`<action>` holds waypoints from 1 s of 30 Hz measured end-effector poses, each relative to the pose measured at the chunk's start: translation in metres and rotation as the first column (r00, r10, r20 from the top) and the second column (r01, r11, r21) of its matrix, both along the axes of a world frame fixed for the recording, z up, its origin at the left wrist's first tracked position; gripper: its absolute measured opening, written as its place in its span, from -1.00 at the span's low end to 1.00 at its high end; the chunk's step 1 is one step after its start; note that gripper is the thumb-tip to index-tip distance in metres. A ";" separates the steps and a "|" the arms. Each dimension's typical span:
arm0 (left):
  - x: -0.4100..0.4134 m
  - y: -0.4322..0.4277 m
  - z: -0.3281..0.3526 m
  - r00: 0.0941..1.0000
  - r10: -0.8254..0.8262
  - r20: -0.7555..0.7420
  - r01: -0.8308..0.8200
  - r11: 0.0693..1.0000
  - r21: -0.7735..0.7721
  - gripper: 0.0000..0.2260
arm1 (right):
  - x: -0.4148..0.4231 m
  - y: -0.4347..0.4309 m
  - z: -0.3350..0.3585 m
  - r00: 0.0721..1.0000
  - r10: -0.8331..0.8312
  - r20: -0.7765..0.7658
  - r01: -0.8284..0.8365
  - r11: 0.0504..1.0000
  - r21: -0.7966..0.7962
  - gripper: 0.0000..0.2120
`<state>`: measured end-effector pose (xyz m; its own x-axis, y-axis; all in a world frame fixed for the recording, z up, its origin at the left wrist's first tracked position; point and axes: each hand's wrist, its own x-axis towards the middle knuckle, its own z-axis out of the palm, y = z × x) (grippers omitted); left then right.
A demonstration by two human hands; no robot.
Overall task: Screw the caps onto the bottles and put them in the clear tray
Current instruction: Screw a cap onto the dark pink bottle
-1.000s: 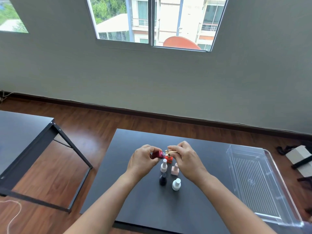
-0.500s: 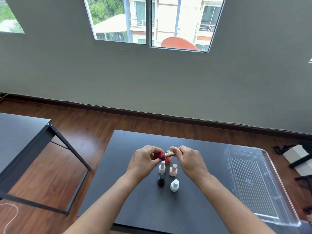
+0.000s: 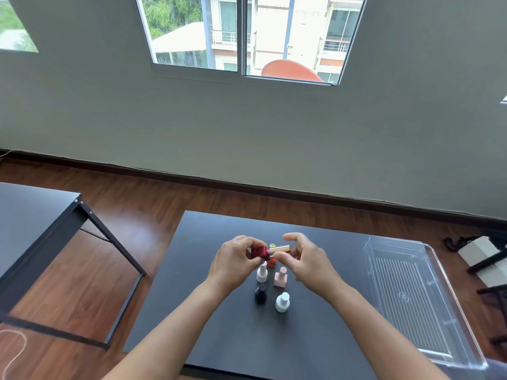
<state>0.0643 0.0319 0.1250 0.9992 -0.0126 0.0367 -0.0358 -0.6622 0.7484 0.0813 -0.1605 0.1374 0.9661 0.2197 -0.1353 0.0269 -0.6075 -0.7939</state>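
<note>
Holding the dark red bottle [image 3: 259, 252] in a pinch, the left hand [image 3: 236, 261] curls thumb and fingertips round the square body, lifted clear of the black table [image 3: 274, 352]. The gold cap [image 3: 279, 248] sticks straight out of the bottle neck to the right of that grip. Its long axis is near horizontal and points at the right hand [image 3: 307, 264]. The right hand sits just beyond the cap's free end with its fingers spread in a loose C, index above the cap and thumb below. It looks to be off the cap, though contact at the palm side is too small to tell.

The key relation is that the cap lies between the two hands, in line with the gap in the right hand, so the right hand is the nearer one for the next twist. Judged step: mid-screwing, right hand between turns. How far the cap is seated cannot be read.

Directly under the grip stand four capped bottles: pale pink bottle [image 3: 262, 272], pink square bottle [image 3: 280, 278], black bottle [image 3: 260, 294], white bottle [image 3: 282, 302]. An orange bottle [image 3: 271, 263] sits just behind them, partly hidden. The clear tray [image 3: 411, 311] lies well to the right of the grip, past the right hand, with no bottle in it yet. The drop-off would likely mean a rightward carry across the standing bottles, with some risk of knocking them
</note>
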 end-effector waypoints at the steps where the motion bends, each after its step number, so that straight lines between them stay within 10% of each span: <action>1: 0.000 0.000 0.000 1.000 -0.003 0.002 0.003 1.000 0.002 -0.83 | -0.001 0.000 -0.001 1.000 0.004 0.001 -0.004 0.999 0.044 -0.80; 6: 0.000 -0.004 0.000 1.000 -0.013 0.011 0.013 1.000 0.020 -0.83 | -0.003 -0.003 0.003 0.999 -0.034 0.026 0.032 0.997 0.076 -0.93; 13: -0.002 -0.002 0.001 0.999 -0.031 0.018 0.030 0.999 0.040 -0.82 | -0.003 -0.006 0.013 1.000 -0.018 0.000 0.017 0.972 -0.233 -0.29; 21: -0.001 -0.001 0.000 1.000 -0.013 0.017 0.012 0.999 0.051 -0.83 | -0.005 -0.007 0.004 0.998 0.047 0.052 -0.043 0.997 -0.071 -0.93; 26: -0.001 -0.001 0.001 1.000 -0.020 0.007 0.019 0.997 0.070 -0.84 | -0.004 -0.007 0.012 1.000 0.024 -0.014 -0.026 0.982 -0.189 -0.42; 30: 0.000 0.000 0.002 1.000 -0.016 0.003 0.016 0.996 0.085 -0.84 | -0.007 -0.006 0.010 0.997 0.074 0.035 -0.065 0.978 -0.200 -0.62</action>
